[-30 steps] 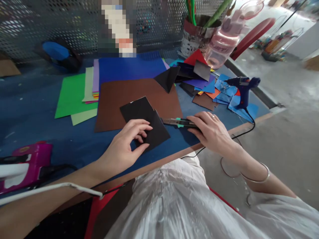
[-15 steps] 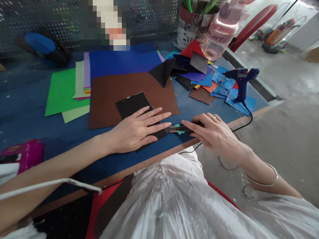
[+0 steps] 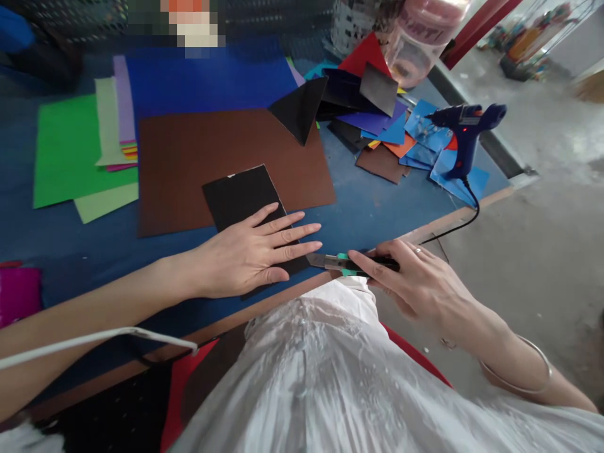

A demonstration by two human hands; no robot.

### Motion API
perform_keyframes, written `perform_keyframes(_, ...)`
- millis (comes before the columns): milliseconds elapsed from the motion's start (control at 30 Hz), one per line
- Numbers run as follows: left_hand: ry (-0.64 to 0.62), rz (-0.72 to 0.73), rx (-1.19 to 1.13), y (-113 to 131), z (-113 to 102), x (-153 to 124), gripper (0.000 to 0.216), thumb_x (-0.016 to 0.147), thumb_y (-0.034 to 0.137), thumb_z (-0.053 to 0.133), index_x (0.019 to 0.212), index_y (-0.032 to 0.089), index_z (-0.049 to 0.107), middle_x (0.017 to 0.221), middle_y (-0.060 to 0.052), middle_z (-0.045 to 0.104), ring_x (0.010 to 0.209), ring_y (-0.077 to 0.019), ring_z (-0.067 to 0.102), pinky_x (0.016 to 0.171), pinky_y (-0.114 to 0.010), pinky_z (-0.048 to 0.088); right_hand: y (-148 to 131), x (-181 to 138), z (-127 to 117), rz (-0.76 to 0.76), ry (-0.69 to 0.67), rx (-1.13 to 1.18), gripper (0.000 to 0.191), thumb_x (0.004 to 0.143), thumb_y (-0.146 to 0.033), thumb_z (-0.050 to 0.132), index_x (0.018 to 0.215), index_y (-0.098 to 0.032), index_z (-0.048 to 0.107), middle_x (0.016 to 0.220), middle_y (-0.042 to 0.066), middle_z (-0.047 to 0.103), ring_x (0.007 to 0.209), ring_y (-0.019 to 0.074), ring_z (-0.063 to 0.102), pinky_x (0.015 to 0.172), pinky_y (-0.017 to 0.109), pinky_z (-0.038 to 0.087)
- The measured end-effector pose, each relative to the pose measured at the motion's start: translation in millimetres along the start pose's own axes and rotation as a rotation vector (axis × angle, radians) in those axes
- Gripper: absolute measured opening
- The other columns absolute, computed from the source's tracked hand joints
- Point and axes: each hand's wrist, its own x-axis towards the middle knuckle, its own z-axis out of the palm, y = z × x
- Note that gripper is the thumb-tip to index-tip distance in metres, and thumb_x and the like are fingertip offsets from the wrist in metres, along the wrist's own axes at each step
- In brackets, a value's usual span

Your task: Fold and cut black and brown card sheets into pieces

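Note:
A black sheet of card (image 3: 240, 195) lies partly over a large brown sheet (image 3: 189, 157) and partly on the blue table top. Across it my left hand (image 3: 255, 251) rests flat with its fingers spread, covering the card's middle. My right hand (image 3: 410, 277) grips a utility knife (image 3: 337, 262) with a black and green handle. The knife's blade points left and its tip touches, or nearly touches, the card's right edge near the left fingertips.
Behind the brown sheet lie a dark blue sheet (image 3: 207, 78) and green sheets (image 3: 66, 151). Coloured scraps (image 3: 377, 126) are heaped at the right, beside a corded glue gun (image 3: 467, 135) and a pink bottle (image 3: 419, 44). The table's front edge (image 3: 283, 292) runs just below my hands.
The view has tilted down and shifted. My right hand has drawn the knife toward the table's front edge along the card's side. My left hand stays flat on the card.

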Motion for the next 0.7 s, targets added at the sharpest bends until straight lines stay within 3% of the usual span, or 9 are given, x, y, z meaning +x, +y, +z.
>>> perform_keyframes(133, 0.037, -0.031, -0.06, 0.2, -0.1, 2.7, 0.054, 0.104, 0.048, 0.052, 0.157, 0.049, 0.043, 0.168, 0.004, 0.043, 0.159, -0.0313, 0.035, 0.133, -0.064, 0.012, -2.5, 5.6, -7.0, -0.015, -0.05, -0.012, 0.045, 0.105, -0.013, 0.038, 0.141, -0.02, 0.063, 0.105, 0.011, 0.067, 0.07, 0.0155, 0.065, 0.059, 0.028, 0.054)
perform_keyframes(267, 0.043, -0.074, -0.105, 0.7, 0.5, 4.3, 0.049, 0.102, 0.045, 0.055, 0.15, 0.05, 0.052, 0.164, 0.007, 0.05, 0.158, -0.0305, 0.039, 0.132, -0.064, 0.014, -2.1, 6.7, -6.5, -0.026, -0.049, -0.014, 0.04, 0.109, -0.027, 0.043, 0.145, -0.023, 0.061, 0.103, 0.009, 0.067, 0.072, 0.016, 0.066, 0.054, 0.027, 0.053)
perform_keyframes(700, 0.011, -0.098, -0.121, 1.5, -1.0, 6.5, 0.047, 0.104, 0.041, 0.045, 0.15, 0.047, 0.054, 0.164, 0.008, 0.05, 0.159, -0.0264, 0.035, 0.133, -0.062, 0.011, 0.8, 2.1, -7.6, -0.079, -0.068, -0.02, 0.043, 0.107, -0.022, 0.054, 0.15, -0.022, 0.053, 0.112, 0.007, 0.072, 0.076, 0.0164, 0.069, 0.059, 0.031, 0.057)
